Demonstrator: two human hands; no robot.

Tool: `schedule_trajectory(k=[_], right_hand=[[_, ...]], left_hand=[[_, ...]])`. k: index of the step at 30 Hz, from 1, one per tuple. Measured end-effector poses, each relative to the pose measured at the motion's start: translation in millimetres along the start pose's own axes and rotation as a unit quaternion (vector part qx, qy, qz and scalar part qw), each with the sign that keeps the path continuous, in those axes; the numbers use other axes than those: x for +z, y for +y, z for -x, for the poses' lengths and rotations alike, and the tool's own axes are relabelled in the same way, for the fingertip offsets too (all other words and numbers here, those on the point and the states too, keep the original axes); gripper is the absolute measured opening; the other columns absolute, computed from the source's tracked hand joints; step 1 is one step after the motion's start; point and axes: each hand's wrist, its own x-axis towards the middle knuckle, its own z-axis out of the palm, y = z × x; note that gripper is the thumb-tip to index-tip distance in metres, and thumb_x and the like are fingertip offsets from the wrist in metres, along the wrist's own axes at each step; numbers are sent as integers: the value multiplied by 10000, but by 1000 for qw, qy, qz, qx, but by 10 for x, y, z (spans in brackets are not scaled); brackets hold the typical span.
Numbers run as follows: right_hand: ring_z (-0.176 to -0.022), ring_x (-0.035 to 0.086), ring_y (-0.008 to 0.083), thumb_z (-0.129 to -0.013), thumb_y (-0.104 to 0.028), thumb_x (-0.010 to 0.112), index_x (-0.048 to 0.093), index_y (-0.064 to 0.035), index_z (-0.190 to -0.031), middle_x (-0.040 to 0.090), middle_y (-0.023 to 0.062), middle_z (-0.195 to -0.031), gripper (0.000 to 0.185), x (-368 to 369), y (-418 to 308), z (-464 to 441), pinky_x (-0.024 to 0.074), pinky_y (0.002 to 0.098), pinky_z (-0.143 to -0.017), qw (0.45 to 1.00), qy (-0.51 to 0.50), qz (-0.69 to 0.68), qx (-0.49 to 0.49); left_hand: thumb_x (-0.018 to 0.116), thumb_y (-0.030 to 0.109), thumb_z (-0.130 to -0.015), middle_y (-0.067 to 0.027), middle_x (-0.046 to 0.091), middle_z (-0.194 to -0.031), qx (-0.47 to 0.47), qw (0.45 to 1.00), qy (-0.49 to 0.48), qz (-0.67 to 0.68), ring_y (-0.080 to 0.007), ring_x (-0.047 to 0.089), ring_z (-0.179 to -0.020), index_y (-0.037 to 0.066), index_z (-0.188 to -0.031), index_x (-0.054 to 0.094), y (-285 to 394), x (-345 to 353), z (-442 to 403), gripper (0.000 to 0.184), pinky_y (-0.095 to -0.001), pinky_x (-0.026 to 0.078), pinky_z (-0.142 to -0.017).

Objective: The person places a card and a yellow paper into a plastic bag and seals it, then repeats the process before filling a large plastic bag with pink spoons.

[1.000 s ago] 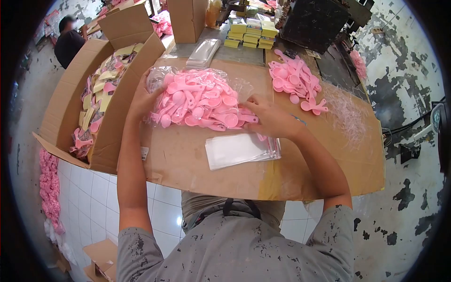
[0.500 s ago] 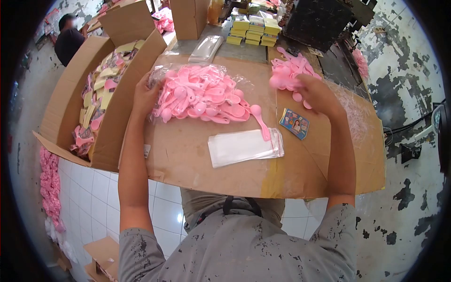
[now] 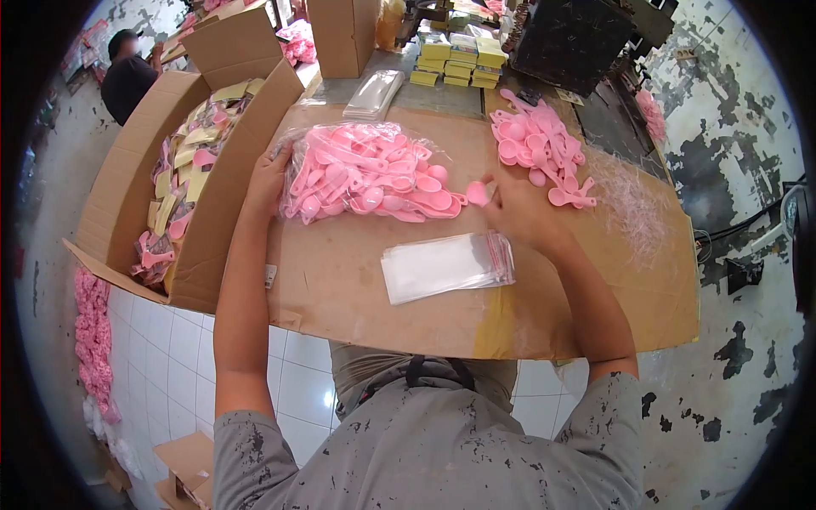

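Observation:
My left hand is closed on the left edge of a clear plastic bag full of pink plastic spoons. My right hand is over the middle of the cardboard, fingers pinched round a single pink spoon whose round bowl points left. Just below that spoon lies a small pile of flat clear plastic sleeves. A loose heap of pink spoons sits beyond my right hand. The printed card is out of sight, in the area my right hand and forearm cover.
An open carton of packed spoons stands left of the cardboard sheet. Yellow-edged card stacks, more clear sleeves and a black machine are at the back. Shredded plastic lies right. A person is far left.
My right hand has come from the spoon heap toward me and left, and now grips the single spoon that lay across the sleeves. My left hand stays at the bag.

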Motion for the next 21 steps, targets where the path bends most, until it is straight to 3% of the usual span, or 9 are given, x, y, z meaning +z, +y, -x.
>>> schedule_trajectory(k=[3,6,9,12,15,19,21], right_hand=[[-844,708,277,-960,-208,641,577,21,-1294,723,185,-904,410,-4,90,-112,529,422,-756,983,113,-105,-99],[-901,701,286,-960,-236,638,611,2,-1257,710,202,-950,382,-64,-188,-38,522,412,-788,993,36,-96,-52],[-847,696,284,-951,-294,670,668,-21,-1169,695,176,-874,349,59,-137,-150,522,410,-763,998,-12,-39,-53],[-893,714,360,-948,-284,648,708,-22,-1110,736,195,-955,314,96,-145,-209,540,452,-800,998,-50,0,-41],[-738,662,337,-908,-292,696,704,-55,-1032,676,158,-781,268,178,-14,-197,485,461,-683,990,35,7,-139],[-753,657,359,-891,-249,702,690,-50,-975,669,188,-816,216,-147,-29,-60,481,465,-684,986,97,64,-118],[-750,654,362,-882,-226,706,681,-39,-952,650,195,-799,201,-474,10,-16,482,463,-686,984,103,66,-127]], left_hand=[[611,294,-1079,-73,770,-1006,-15,999,19,28,-131,728,-820,-11,-1161,699,7,56,-10,327,-282,597,-708],[619,280,-1070,-97,759,-1067,0,999,46,5,-143,727,-895,-19,-1185,696,56,116,11,330,-294,594,-767],[649,297,-1041,-137,716,-1200,43,996,74,-26,-177,695,-1054,-37,-1267,665,134,161,73,404,-318,565,-897],[701,345,-995,-163,659,-1308,100,987,78,-102,-217,639,-1186,-46,-1354,613,145,174,106,539,-338,511,-1011],[749,386,-953,-168,647,-1327,139,964,60,-220,-241,627,-1206,-43,-1376,589,136,199,132,623,-349,494,-1038],[745,382,-959,-185,630,-1374,139,936,51,-318,-257,597,-1266,-46,-1419,548,285,362,283,659,-370,445,-1096],[750,340,-969,-156,667,-1299,132,940,45,-310,-218,623,-1180,-30,-1374,579,121,195,124,575,-348,483,-1030]])
